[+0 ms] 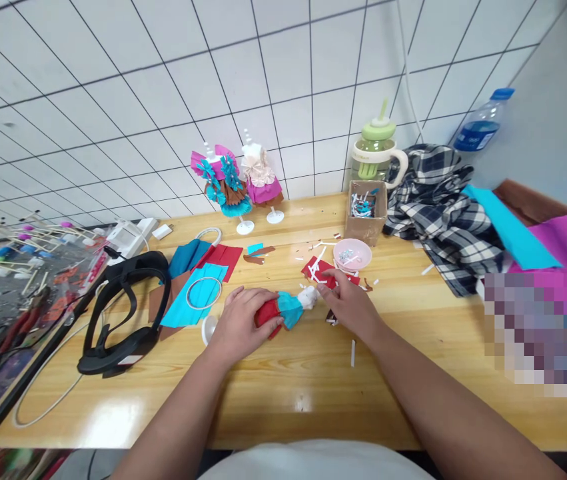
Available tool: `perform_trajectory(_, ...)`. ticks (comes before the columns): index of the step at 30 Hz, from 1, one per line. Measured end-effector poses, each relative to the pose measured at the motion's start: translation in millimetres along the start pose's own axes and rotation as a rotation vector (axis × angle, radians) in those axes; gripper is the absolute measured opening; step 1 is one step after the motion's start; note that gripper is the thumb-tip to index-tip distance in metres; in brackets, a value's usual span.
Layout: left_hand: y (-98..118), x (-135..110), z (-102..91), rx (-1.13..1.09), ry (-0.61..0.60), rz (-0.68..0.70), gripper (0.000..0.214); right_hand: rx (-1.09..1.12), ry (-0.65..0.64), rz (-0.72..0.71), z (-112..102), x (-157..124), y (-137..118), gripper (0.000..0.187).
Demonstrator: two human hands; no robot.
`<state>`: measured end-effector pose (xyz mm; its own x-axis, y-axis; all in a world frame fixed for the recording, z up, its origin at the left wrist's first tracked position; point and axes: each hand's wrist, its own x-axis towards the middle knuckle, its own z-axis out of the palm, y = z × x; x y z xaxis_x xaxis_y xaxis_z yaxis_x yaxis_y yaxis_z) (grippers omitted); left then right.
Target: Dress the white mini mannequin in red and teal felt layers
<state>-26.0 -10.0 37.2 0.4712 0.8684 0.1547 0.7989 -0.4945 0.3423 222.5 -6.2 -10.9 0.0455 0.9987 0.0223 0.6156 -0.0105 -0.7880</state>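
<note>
My left hand is closed around a small paper doll with a red skirt and a blue bodice, which lies on the wooden table. My right hand pinches at the doll's white top end, fingers pressed together. Just beyond my right hand lie a red paper piece with white strips on it and a pink bowl.
Two finished paper dolls stand on white bases at the wall. Blue and red paper sheets, a black headset, a cardboard box of scraps, a green cup, plaid cloth and a tool tray surround the spot.
</note>
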Motion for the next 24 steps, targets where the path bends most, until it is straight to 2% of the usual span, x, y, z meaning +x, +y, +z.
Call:
perform_trajectory(3,-3.9,1.9,2.3,-0.015,-0.001,-0.007,0.033,-0.085,0.072,-0.263,2.9,-1.9,-2.2,0.028)
perform_trajectory(5,-4.1,3.8,2.7,-0.006,0.007,-0.013,0.028,-0.125,0.070,-0.437,5.3,-3.1,-5.0,0.028)
perform_trajectory(7,-2.9,5.9,2.4,0.022,0.020,-0.005,0.025,-0.143,0.035,-0.515,7.8,-3.5,-6.2,0.031)
perform_trajectory(14,0.9,12.6,-3.3,0.110,0.067,0.099,0.026,-0.084,-0.042,-0.531,8.7,1.5,3.0,0.031)
perform_trajectory(18,2.2,13.1,-3.2,0.075,0.015,0.187,0.016,-0.066,-0.062,-0.508,8.2,4.4,9.6,0.032)
perform_trajectory(21,1.5,11.2,-0.1,-0.014,0.006,0.154,0.015,-0.063,-0.106,-0.520,8.5,6.8,13.8,0.035)
perform_trajectory(24,-3.1,9.2,2.2,-0.135,0.043,0.076,0.021,-0.067,-0.082,-0.508,8.0,8.6,14.4,0.036)
